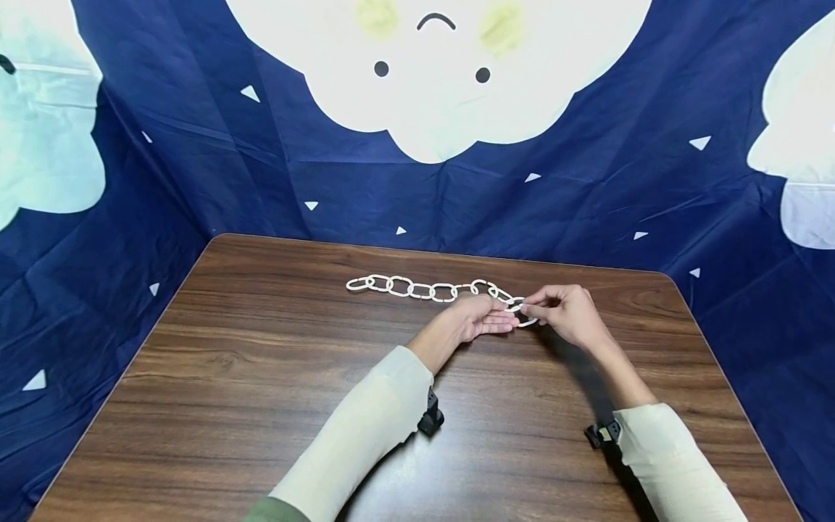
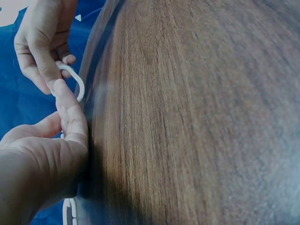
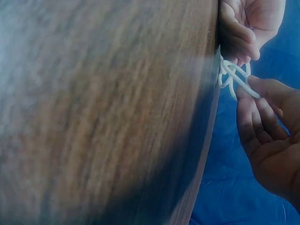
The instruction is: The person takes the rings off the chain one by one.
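white chain (image 1: 433,293) lay across the surface (image 1: 293,377), just above the frame's centre; the right hand (image 1: 567,313) pinched its end link (image 1: 528,323) between fingers, the left hand's (image 1: 478,319) grip beside it unclear. a loose pinch risked dropping that link.

Before me, brown wood-grain desk (image 1: 228,406), round-cornered at far side. Beyond it and along left and right, I see creased dark blue cloth (image 1: 228,159). On cloth: large white cloud (image 1: 430,123) at far middle, upside-down face (image 1: 433,47), yellow cheeks (image 1: 378,16); left cloud (image 1: 52,138) and right cloud (image 1: 805,145), both cut off in my view; small white triangles (image 1: 312,206) scattered.
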`<state>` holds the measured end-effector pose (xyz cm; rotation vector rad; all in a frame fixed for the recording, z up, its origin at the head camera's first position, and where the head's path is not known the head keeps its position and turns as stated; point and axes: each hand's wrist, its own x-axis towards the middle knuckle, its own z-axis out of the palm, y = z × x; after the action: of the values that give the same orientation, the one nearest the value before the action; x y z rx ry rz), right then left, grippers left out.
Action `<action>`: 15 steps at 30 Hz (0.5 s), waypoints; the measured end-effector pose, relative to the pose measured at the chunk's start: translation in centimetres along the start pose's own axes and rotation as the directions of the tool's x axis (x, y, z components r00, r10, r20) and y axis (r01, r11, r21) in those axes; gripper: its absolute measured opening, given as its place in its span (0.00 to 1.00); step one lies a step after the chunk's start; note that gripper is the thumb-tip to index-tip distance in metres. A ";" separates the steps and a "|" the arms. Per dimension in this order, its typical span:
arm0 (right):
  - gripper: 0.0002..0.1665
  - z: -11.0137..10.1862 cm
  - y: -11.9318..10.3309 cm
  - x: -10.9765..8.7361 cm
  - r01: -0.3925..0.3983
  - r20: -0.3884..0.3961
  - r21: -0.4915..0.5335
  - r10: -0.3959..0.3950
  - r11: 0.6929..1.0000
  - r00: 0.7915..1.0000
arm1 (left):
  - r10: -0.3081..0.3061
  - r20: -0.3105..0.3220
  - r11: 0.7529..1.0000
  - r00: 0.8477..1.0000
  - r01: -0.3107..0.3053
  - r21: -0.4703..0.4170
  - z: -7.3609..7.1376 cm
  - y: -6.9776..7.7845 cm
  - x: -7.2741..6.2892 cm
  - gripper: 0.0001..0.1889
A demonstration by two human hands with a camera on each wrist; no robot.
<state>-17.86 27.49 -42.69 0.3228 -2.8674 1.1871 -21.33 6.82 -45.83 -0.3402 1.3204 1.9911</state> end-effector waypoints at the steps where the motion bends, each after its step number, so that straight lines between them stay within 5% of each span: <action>1: 0.04 0.0 0.0 0.0 0.003 0.006 0.001 -0.003 1.000 1.000 | -0.001 0.001 1.000 1.000 0.001 -0.001 0.0 0.0 0.0 0.09; 15: 0.02 -0.3 0.0 -0.6 -0.036 0.067 -0.023 0.037 0.999 0.997 | 0.003 -0.010 1.000 1.000 -0.003 -0.017 0.1 0.1 0.0 0.08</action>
<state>-17.34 27.79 -42.58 0.3171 -2.9543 1.1718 -21.39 6.84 -45.68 -0.3564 1.3113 2.0069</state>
